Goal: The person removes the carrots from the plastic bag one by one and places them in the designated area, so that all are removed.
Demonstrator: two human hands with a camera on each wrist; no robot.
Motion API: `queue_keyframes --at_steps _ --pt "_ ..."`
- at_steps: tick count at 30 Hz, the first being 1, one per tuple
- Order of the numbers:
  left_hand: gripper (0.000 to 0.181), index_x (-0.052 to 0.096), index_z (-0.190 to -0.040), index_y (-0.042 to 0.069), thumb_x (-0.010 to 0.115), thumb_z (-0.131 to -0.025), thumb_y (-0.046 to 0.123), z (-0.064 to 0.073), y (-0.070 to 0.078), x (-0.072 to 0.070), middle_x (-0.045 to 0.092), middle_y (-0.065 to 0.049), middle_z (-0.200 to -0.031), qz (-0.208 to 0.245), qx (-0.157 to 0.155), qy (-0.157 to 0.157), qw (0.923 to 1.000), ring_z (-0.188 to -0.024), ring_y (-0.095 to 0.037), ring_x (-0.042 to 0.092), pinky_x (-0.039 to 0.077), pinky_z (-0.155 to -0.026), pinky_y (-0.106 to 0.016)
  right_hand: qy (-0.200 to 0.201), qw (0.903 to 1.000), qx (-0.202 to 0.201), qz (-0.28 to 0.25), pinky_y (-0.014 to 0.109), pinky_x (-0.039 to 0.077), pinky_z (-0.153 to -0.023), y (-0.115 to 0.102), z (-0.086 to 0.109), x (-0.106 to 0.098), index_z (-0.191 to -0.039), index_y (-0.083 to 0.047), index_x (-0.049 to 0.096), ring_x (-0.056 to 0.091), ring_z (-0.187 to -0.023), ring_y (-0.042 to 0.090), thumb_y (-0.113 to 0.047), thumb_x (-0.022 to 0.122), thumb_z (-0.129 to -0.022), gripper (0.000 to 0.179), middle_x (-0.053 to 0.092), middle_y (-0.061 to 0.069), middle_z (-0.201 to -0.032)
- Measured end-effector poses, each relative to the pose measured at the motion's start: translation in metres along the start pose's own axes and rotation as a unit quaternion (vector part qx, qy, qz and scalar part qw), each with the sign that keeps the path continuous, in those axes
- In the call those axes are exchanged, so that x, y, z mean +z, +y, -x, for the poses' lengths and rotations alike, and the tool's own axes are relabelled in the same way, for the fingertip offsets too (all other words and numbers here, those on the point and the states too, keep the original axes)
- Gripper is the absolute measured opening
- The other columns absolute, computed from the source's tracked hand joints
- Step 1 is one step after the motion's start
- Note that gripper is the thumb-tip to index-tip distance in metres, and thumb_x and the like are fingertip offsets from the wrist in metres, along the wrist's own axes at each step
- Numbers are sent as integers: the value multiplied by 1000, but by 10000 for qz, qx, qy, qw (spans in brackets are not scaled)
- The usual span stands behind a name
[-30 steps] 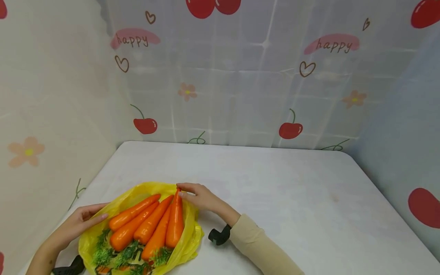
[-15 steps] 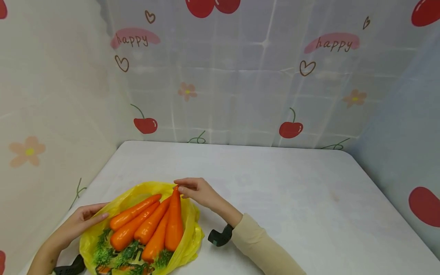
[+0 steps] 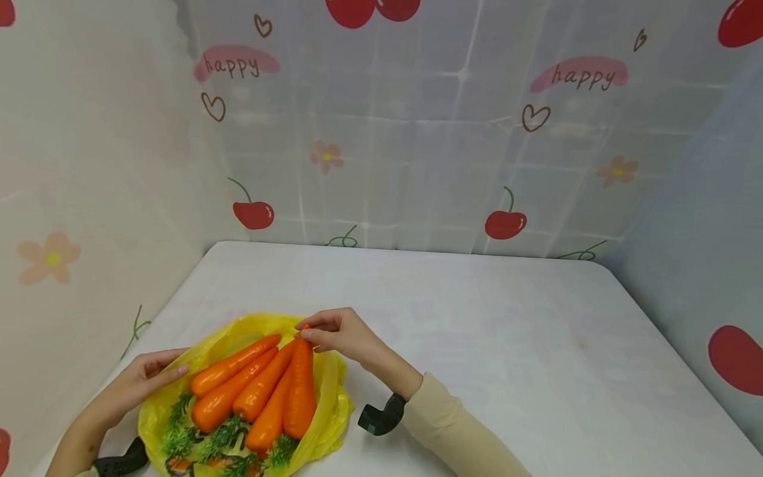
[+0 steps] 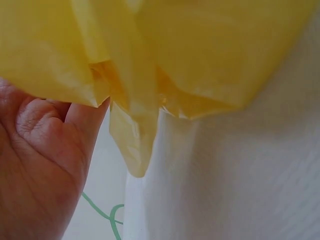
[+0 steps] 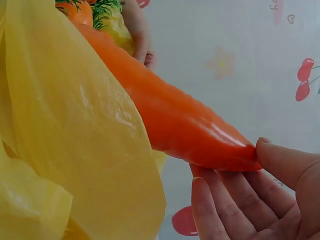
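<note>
A yellow plastic bag [image 3: 335, 414] lies spread wide at the front left, holding several orange carrots [image 3: 222, 396] with leafy green tops [image 3: 179, 437]. At its left rim my left hand [image 3: 128, 391] holds the plastic, thumb on the inner side and fingers behind it. The left wrist view has the yellow bag [image 4: 200, 50] covering those fingertips. My right hand [image 3: 352, 339] pinches the pointed tip of the rightmost carrot [image 3: 300, 397]. Up close in the right wrist view, the thumb meets the tip of this carrot [image 5: 175, 120] from one side, with the fingers under it.
A white table [image 3: 477, 344] stretches to the right and back. Patterned sheets with cherries and flowers hang behind it [image 3: 405, 132] and at both sides. Black wrist devices [image 3: 381, 416] are worn on both arms.
My right hand has shifted slightly left, and the tip of the rightmost carrot has swung left with it toward its neighbours. The left hand stays on the bag's rim.
</note>
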State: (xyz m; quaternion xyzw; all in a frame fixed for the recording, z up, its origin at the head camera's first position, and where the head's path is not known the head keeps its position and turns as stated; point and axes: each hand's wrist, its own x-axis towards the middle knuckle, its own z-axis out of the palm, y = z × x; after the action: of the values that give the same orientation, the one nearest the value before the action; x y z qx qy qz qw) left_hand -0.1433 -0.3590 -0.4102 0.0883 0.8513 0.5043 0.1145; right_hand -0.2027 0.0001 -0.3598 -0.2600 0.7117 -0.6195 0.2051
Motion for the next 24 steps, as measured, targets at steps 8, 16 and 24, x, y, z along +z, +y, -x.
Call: queue_keyframes --at_steps 8,16,24 --pt "45 40 -126 -13 47 -93 17 -1 -1 0 57 22 -105 -22 -38 49 10000 -94 6 53 47 -73 -19 115 9997 72 -203 31 51 -70 7 -4 2 -102 -5 66 63 -80 13 -18 61 -84 22 67 4 -93" --pt "45 41 -126 -13 47 -93 17 -2 -4 1 57 22 -105 -53 -4 86 9999 -94 5 53 47 -73 -19 150 9985 -315 -422 35 51 -72 0 1 -1 -105 -1 64 63 -84 15 -15 59 -85 24 65 8 -98" --pt "43 43 -124 -12 47 -93 17 0 -4 1 57 22 -105 -172 80 156 9997 -94 6 53 47 -72 -19 386 9939 -708 -756 42 49 -74 -11 5 -11 -105 -3 63 62 -89 20 -19 60 -84 27 65 8 -100"
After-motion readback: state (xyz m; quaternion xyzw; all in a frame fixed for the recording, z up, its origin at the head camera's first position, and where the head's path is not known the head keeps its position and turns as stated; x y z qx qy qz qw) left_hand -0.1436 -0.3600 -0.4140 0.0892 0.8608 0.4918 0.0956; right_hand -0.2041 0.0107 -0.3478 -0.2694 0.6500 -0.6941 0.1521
